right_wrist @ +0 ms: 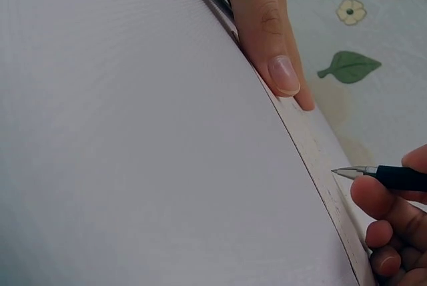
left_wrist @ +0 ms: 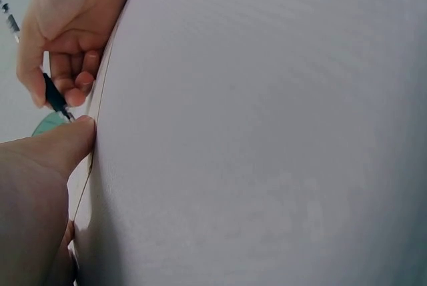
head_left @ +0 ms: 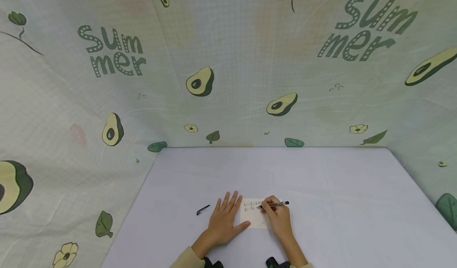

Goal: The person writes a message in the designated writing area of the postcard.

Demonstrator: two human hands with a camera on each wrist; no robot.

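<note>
A cream sheet of paper [head_left: 255,219] lies on the white table, with two lines of dark handwriting near its top. My right hand [head_left: 279,218] grips a pen [head_left: 282,203] with a black grip section, its tip at the end of the second written line. In the right wrist view the metal tip of the pen [right_wrist: 357,172] points at the paper [right_wrist: 313,159]. My left hand [head_left: 225,220] rests flat with fingers spread, its thumb on the left edge of the sheet. To the left of that hand lies a black pen cap [head_left: 203,209].
The white table [head_left: 339,192] extends on both sides and behind the sheet. A fabric backdrop [head_left: 235,61] printed with avocados, leaves and lettering hangs behind and beside it. Dark wrist devices [head_left: 275,263] show at the bottom edge.
</note>
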